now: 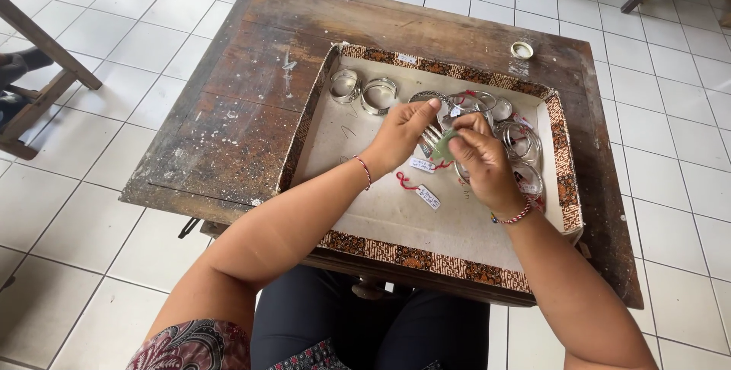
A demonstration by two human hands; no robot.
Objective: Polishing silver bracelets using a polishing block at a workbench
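Head view, L to R: two bangles (pixel 364 90) at tray (pixel 312 122) back-left; left hand (pixel 401 138) pinches silver bangle (pixel 432 138) over tray middle; right hand (pixel 481 158) pinches green cloth (pixel 446 144) against it; bangle pile (pixel 519 141) behind.

The left hand (pixel 400 135) and right hand (pixel 481 161) cover most of the silver ribbed bangle (pixel 432 138) and the small green cloth piece (pixel 446 145); the small white paper tags (pixel 428 196) are too small to read.
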